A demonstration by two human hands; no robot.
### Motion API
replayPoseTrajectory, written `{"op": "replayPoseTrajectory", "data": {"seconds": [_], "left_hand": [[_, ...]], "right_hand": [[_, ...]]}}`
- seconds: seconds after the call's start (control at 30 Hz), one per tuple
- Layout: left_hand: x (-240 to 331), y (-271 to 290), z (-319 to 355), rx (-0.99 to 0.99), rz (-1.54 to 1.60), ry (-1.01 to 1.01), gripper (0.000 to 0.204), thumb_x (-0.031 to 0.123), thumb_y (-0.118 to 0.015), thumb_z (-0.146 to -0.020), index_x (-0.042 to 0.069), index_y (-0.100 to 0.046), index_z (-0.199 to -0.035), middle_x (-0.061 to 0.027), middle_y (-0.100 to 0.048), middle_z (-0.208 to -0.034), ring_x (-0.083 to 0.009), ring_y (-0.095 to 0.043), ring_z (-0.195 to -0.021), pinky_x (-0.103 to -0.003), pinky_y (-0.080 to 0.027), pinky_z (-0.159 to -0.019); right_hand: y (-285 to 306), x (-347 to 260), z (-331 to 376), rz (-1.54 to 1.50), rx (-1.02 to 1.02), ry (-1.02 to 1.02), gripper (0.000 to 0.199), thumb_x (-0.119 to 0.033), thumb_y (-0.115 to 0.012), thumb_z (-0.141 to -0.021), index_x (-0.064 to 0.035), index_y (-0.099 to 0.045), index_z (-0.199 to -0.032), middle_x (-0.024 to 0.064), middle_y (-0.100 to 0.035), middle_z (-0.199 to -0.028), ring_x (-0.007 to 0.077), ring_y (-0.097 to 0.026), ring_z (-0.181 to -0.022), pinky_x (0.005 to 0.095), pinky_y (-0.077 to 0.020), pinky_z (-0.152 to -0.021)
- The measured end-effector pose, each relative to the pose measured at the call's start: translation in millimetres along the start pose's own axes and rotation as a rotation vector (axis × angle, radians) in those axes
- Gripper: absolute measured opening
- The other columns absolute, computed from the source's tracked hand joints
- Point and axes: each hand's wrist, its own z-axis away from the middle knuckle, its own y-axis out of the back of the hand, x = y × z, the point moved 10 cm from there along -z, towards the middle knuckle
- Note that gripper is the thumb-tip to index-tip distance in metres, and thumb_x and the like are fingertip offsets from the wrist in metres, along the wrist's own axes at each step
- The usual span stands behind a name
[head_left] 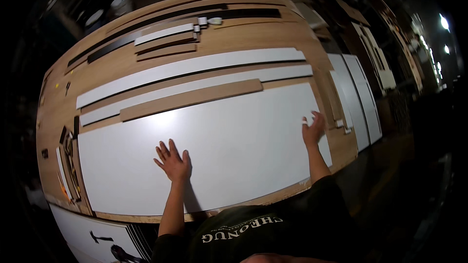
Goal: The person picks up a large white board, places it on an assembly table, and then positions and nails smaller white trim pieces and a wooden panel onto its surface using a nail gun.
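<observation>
A large white panel (234, 141) lies flat on the wooden table, its long side towards me. My left hand (174, 164) is spread over its left-middle part, fingers apart, and casts a shadow beside the wrist; whether the palm presses on the surface is hard to tell. By the panel's right edge is my right hand (315, 129), thumb and fingers apart and a little curved, with a white band round one digit. Neither hand holds anything. Just beyond the panel lie a brown strip (195, 98) and two long white strips, the farther white strip (190, 76) being wider.
Dark long strips (151, 34) and short white pieces (165, 33) lie on the far part of the table (248, 34). Narrow pieces stand at its left end. More white panels (358, 97) are at the right. A hammer (101, 236) rests on a white surface at lower left.
</observation>
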Motion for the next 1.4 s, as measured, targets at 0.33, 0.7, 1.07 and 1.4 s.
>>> {"op": "replayPoseTrajectory", "data": {"seconds": [0.33,0.7,1.07,1.4], "left_hand": [[-14,7,-4,-0.062,0.114,0.019,0.07,0.043,-0.057,-0.084,0.011,-0.036,-0.143,-0.023,-0.021,-0.151,-0.0406,-0.011,-0.142,-0.064,-0.002,-0.109],[-27,2,3,-0.085,0.152,0.078,0.069,0.045,-0.054,-0.086,0.016,-0.034,-0.145,-0.0183,-0.016,-0.154,-0.038,-0.008,-0.143,-0.063,-0.002,-0.11],[-24,2,3,-0.061,0.155,0.051,0.072,0.045,-0.053,-0.086,0.014,-0.03,-0.146,-0.0197,-0.016,-0.154,-0.0385,-0.007,-0.143,-0.061,-0.002,-0.111],[-23,10,3,-0.046,0.161,0.078,0.078,0.043,-0.055,-0.086,0.01,-0.022,-0.148,-0.0225,-0.01,-0.154,-0.0394,-0.007,-0.143,-0.058,-0.002,-0.112]], "right_hand": [[-212,-344,-144,-0.176,-0.454,0.607,0.061,-0.037,-0.074,-0.076,-0.0036,-0.054,-0.124,0.0165,-0.054,-0.125,0.0331,-0.051,-0.115,0.0421,-0.0412,-0.098],[-211,-403,-116,-0.065,-0.419,0.851,0.056,-0.044,-0.071,-0.077,-0.0018,-0.056,-0.11,0.0169,-0.057,-0.109,0.0347,-0.054,-0.102,0.0433,-0.0452,-0.085],[-110,-310,-6,-0.341,-0.586,0.776,0.06,-0.048,-0.076,-0.069,-0.0005,-0.055,-0.099,0.0176,-0.057,-0.094,0.0366,-0.058,-0.082,0.042,-0.0492,-0.073],[-98,-254,33,-0.293,-0.366,0.612,0.062,-0.039,-0.08,-0.068,-0.0087,-0.06,-0.117,0.013,-0.054,-0.109,0.0316,-0.049,-0.105,0.0458,-0.0369,-0.094]]}}
